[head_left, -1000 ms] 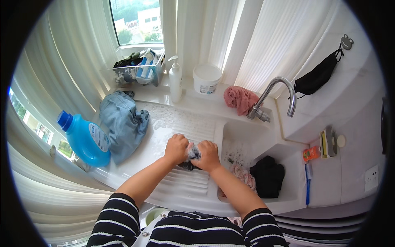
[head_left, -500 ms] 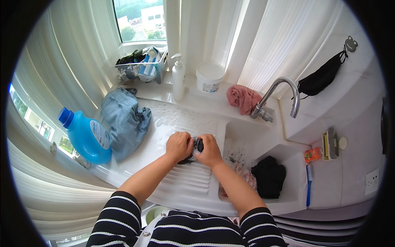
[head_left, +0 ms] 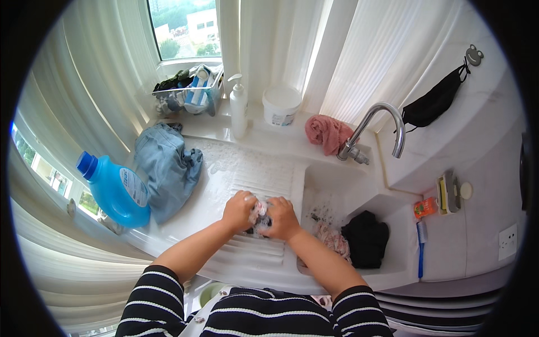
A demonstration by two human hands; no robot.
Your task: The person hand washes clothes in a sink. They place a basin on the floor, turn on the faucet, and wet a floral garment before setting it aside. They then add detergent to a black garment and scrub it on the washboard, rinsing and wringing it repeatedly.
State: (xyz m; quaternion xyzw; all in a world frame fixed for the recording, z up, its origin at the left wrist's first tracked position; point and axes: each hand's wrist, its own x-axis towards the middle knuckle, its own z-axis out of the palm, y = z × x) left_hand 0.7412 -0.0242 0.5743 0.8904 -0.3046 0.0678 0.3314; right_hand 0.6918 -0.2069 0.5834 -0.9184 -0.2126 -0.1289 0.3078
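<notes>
Between my two hands is a small dark, light-patterned piece of clothing (head_left: pixel 260 218), wet and covered in suds. It is bunched up over the ridged white washboard (head_left: pixel 255 250) of the sink. My left hand (head_left: pixel 240 211) is closed around its left side, and my right hand (head_left: pixel 282 218) grips the right side with bent fingers. Most of the cloth is hidden by the hands, so its exact kind cannot be told. In the basin to the right lie a black garment (head_left: pixel 366 240) and a pink patterned cloth (head_left: pixel 332 242).
At the left are a blue detergent bottle (head_left: pixel 117 191) and light-blue jeans fabric (head_left: pixel 165 168). Behind stand a clear basket (head_left: pixel 191 92), a white pump bottle (head_left: pixel 238 109) and a white tub (head_left: pixel 282 105). A pink towel (head_left: pixel 325 133) lies beside the curved faucet (head_left: pixel 384 112). A blue brush (head_left: pixel 421 250) rests at right.
Both hands have come slightly nearer to me along the washboard, still gripping the cloth. More of its lighter, sudsy part shows between them. The whole view has shifted a little.
</notes>
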